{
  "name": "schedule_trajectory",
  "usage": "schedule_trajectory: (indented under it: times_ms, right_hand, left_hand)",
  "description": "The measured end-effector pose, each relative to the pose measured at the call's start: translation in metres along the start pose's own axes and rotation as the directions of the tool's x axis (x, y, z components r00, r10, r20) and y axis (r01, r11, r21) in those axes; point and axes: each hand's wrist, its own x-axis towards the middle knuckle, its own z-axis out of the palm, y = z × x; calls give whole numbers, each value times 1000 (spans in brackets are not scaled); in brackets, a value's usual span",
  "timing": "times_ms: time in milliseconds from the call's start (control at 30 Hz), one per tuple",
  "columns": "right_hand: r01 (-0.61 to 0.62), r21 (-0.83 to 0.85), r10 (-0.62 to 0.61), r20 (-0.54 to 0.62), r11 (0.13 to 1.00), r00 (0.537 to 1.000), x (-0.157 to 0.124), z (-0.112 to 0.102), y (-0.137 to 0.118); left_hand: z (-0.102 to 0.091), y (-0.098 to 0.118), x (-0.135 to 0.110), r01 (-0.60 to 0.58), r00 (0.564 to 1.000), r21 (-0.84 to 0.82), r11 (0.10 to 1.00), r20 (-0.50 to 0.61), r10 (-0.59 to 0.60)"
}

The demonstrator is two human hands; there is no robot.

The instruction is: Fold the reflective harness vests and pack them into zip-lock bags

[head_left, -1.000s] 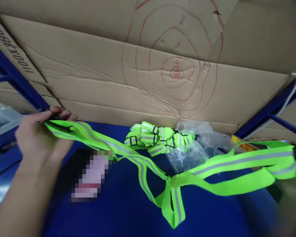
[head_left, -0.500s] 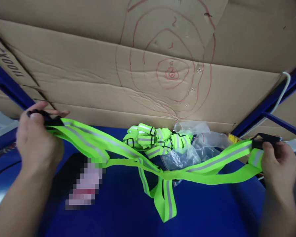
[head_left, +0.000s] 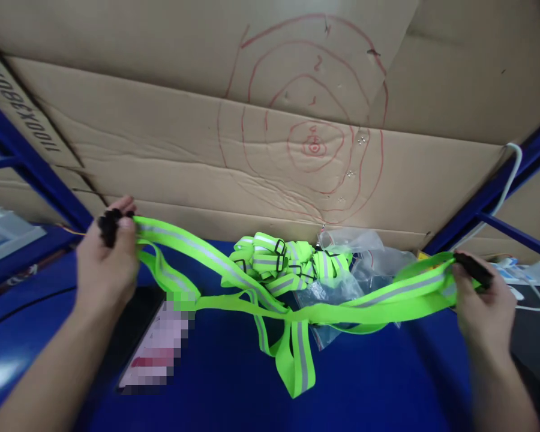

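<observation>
A neon green reflective strap harness [head_left: 292, 315] with silver stripes hangs between my two hands above the blue table. On the left, my left hand [head_left: 108, 258] is closed on its black buckle end [head_left: 110, 225]. My right hand [head_left: 486, 306] grips the black buckle piece [head_left: 473, 270] at the other end. The middle of the harness sags, and a loop of strap [head_left: 299, 366] dangles below it. Behind it lies a bundle of similar green straps [head_left: 270, 258] with black slide buckles.
Clear plastic bags [head_left: 333, 288] lie beside the bundle. A phone-like object [head_left: 153, 348], partly pixelated, rests on the blue table [head_left: 234, 384] near my left forearm. Cardboard [head_left: 162, 126] with a red hand-drawn target stands behind, between blue metal posts [head_left: 450, 216].
Both hands have moved inward, closer together, and the left one sits slightly lower in view. The right end of the harness has turned and its straps have bunched. The camera view has shifted a little.
</observation>
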Motion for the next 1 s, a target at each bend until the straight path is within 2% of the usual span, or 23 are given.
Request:
schedule_trajectory:
  times_ms: [33,67,133,200,267,333,433,500,567,633,700,900,1000]
  right_hand:
    - [81,-31,-81,-2,996,997,-6,3,-4]
    - [179,-74,-179,7,981,984,-11,5,-6]
    - [368,-170,-360,79,914,930,-19,10,-11]
    - [509,-228,-474,193,830,859,-22,15,-19]
    - [613,-232,-542,303,755,784,-23,22,-31]
    - [687,-202,-584,394,698,710,-24,32,-48]
    - [762,-143,-627,484,631,610,-28,49,-78]
    - [786,-113,-652,495,608,575,-33,60,-97]
    - [795,-77,-672,490,602,556,-39,71,-112]
    - [790,-39,-674,498,612,546,-46,81,-121]
    - [772,-9,-657,518,636,547,-53,90,-127]
    - [718,104,-645,541,688,540,-70,104,-125]
    - [725,71,-636,543,685,548,-72,105,-123]
  left_hand:
    - [2,1,-7,-96,993,103,990,76,88]
    - [4,3,-13,-153,979,167,974,163,126]
    - [9,9,-23,-198,944,218,956,303,127]
    - [15,16,-32,-288,898,252,924,407,169]
    - [25,25,-41,-456,810,282,844,525,262]
    - [39,34,-53,-597,696,287,749,649,306]
    - [65,49,-79,-713,592,295,636,739,320]
    - [80,58,-96,-796,513,297,528,793,327]
    - [91,66,-110,-847,469,322,422,826,312]
    - [98,69,-120,-869,456,347,352,838,300]
    - [100,68,-125,-874,453,360,326,845,282]
    - [103,56,-131,-882,424,347,318,879,218]
    - [105,52,-131,-882,423,350,317,883,204]
